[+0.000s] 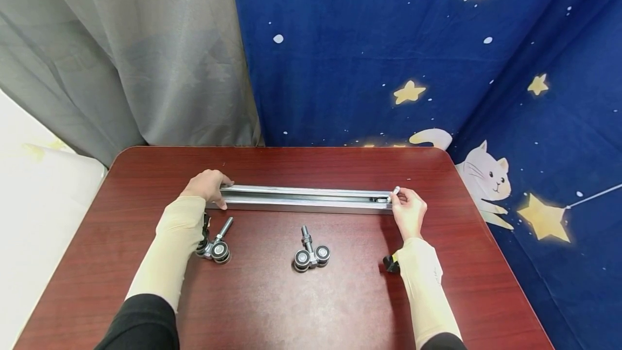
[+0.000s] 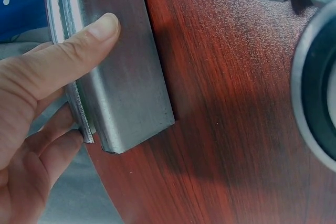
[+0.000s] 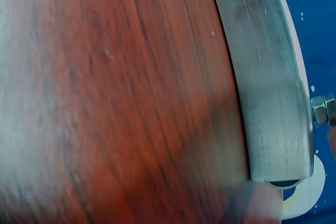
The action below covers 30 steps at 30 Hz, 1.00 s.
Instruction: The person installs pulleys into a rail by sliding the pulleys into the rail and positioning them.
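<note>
A long metal channel rail (image 1: 306,207) lies across the table with its slot facing up. My left hand (image 1: 203,185) grips its left end; in the left wrist view the thumb (image 2: 102,29) lies over the front wall and the fingers are behind. At the other end my right hand (image 1: 409,212) pinches the upright bolt (image 1: 396,190) of a roller hanger whose body sits inside the slot. In the right wrist view its nuts (image 3: 319,111) stand above the rail, with a wheel edge (image 3: 285,184) showing at the rail's end. Most of that hanger is hidden.
A loose roller hanger (image 1: 311,257) with two wheels lies at the table's middle. Another hanger (image 1: 218,251) lies beside my left forearm, partly covered by it. Behind the red-brown table (image 1: 350,301) hang a grey curtain (image 1: 170,69) and a blue star-patterned one (image 1: 340,69).
</note>
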Tool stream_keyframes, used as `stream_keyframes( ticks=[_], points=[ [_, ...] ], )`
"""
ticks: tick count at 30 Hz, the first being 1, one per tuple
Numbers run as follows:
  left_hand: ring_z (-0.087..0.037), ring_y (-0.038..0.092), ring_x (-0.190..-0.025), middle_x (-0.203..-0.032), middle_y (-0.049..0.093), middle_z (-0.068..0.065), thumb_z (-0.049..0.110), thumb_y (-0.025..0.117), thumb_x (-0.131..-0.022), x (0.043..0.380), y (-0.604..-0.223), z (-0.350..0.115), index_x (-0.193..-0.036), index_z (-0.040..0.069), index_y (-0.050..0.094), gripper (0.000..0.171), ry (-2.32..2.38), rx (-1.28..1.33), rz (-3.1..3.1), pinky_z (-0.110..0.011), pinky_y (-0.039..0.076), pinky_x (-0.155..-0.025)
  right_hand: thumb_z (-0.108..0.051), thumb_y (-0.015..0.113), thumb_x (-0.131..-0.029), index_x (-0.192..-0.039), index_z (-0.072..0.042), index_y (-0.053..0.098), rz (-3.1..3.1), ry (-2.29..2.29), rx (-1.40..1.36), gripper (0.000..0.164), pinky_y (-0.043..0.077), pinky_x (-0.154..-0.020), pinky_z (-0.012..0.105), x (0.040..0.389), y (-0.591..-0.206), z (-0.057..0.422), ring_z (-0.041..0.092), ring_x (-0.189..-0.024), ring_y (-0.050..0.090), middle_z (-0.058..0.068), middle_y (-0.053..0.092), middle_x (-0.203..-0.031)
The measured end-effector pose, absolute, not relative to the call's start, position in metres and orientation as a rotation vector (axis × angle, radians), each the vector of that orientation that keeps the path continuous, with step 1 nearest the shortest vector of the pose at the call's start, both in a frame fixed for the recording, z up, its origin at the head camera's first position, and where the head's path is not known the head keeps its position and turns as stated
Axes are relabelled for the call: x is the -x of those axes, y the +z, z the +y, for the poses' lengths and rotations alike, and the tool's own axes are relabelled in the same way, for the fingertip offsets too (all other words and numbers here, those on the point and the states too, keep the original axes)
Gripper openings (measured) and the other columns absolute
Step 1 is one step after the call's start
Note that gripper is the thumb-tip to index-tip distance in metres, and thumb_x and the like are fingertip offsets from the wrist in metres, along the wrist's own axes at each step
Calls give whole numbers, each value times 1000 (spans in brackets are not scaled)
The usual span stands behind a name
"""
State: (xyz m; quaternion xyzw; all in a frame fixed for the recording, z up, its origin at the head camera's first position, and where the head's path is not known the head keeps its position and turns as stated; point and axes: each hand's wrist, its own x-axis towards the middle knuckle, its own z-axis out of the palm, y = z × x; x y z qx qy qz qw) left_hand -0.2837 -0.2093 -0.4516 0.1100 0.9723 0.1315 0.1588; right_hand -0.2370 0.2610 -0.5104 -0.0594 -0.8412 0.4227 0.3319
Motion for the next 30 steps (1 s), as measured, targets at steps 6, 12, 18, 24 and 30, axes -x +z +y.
stream_keyframes(
  ticks=[6, 12, 18, 24, 30],
  points=[
    [-40, 48, -110, -120, 55, -21, 17, 86, -54, 284, -451, -209, -116, 8, 63, 67, 371, -317, 2782, -54, 43, -82, 2, 70, -72, -80, 8, 66, -2201, 1137, 109, 11, 40, -56, 2, 237, -509, 252, 29, -64, 65, 20, 66, -76],
    [-40, 50, -109, -118, 57, -20, 18, 86, -52, 283, -451, -210, -115, 9, 64, 67, 382, -338, 2795, -54, 43, -80, 1, 72, -70, -79, 6, 67, -2205, 1114, 84, 11, 41, -54, 3, 237, -508, 245, 26, -62, 65, 17, 66, -75],
    [-41, 50, -108, -118, 57, -20, 19, 86, -51, 284, -450, -211, -114, 10, 64, 67, 376, -349, 2795, -54, 43, -79, 2, 72, -70, -79, 7, 67, -2212, 1101, 44, 11, 43, -55, 5, 239, -509, 237, 28, -62, 65, 17, 66, -74],
    [-41, 49, -109, -119, 56, -21, 19, 86, -52, 283, -449, -211, -115, 10, 64, 68, 370, -347, 2791, -54, 43, -79, 4, 71, -69, -78, 8, 66, -2190, 1172, -8, 11, 40, -55, 2, 238, -507, 229, 30, -62, 65, 20, 66, -74],
    [-41, 49, -109, -119, 56, -21, 19, 86, -52, 284, -448, -210, -115, 9, 64, 68, 372, -343, 2791, -55, 43, -80, 3, 72, -69, -77, 6, 67, -2211, 1117, -44, 10, 47, -54, 11, 239, -508, 222, 28, -61, 66, 18, 67, -73]
  ],
)
